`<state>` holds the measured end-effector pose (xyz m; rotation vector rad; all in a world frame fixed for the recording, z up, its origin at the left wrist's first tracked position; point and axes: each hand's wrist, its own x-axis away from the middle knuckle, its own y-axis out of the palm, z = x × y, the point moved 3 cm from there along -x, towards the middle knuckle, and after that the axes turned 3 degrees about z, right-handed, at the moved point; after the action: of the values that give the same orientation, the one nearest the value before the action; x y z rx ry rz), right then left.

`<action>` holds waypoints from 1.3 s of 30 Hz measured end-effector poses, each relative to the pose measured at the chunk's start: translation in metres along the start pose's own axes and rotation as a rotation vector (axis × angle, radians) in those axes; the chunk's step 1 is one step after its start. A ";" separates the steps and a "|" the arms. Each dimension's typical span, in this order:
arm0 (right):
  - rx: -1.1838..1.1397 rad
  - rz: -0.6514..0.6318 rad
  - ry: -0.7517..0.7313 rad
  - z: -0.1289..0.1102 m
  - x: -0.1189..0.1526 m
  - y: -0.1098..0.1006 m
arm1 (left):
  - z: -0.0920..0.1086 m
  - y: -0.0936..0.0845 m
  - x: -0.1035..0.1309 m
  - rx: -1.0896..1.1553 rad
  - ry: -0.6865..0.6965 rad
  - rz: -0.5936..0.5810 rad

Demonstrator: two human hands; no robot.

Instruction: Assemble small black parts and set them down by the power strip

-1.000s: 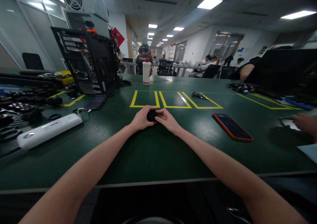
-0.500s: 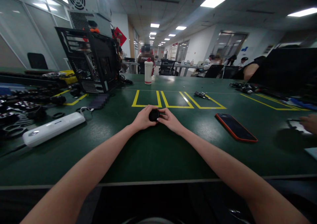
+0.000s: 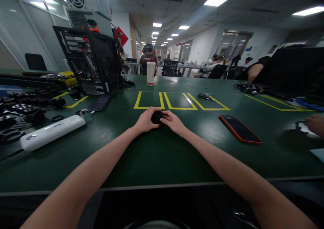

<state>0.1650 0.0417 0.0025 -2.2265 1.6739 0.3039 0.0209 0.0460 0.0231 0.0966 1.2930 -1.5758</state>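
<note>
A small round black object (image 3: 156,117) is between my two hands, just above or on the green table (image 3: 162,158); its exact kind does not show. My left hand (image 3: 145,120) curves around its left side, thumb below and fingers above. From the right, my right hand (image 3: 173,122) pinches its edge with thumb and fingertips. Part of the object is covered by the fingers. Just beyond the hands, yellow tape outlines (image 3: 149,108) mark the tabletop.
An orange-cased phone (image 3: 240,129) lies to the right, a white power strip (image 3: 53,132) to the left. Farther off stand a white cup (image 3: 151,74) and an open black computer case (image 3: 101,60). Small dark metallic parts (image 3: 205,96) lie by the tape. Another person's hand (image 3: 315,124) shows at far right.
The view has shifted very slightly. Both hands keep their grip on the black object, with hardly any visible movement.
</note>
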 end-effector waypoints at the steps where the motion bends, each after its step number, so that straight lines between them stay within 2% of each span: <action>1: -0.009 -0.009 -0.015 -0.001 0.001 0.000 | 0.000 0.000 0.000 0.002 0.002 0.001; 5: 0.027 0.017 -0.058 -0.005 0.004 0.000 | 0.000 0.000 0.000 0.001 -0.001 0.000; 13: 0.090 0.078 -0.008 0.001 0.000 -0.001 | 0.000 0.001 -0.001 -0.001 0.000 -0.008; 16: 0.074 0.049 0.027 0.003 0.000 -0.001 | 0.000 0.000 0.000 -0.001 -0.004 -0.001; 20: 0.026 0.006 -0.018 -0.001 0.001 0.001 | 0.000 0.000 0.000 0.001 0.004 -0.002; 31: 0.028 0.073 -0.040 0.002 -0.002 -0.001 | -0.002 0.000 0.000 -0.005 0.025 -0.003; 35: 0.006 0.007 0.018 0.003 -0.002 0.000 | -0.002 0.000 0.000 -0.005 0.027 0.004; 39: -0.028 -0.012 -0.015 -0.001 0.000 0.001 | -0.001 0.000 0.001 0.004 0.024 0.001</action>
<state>0.1637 0.0410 0.0033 -2.2476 1.6580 0.3428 0.0199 0.0467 0.0222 0.1183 1.3084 -1.5808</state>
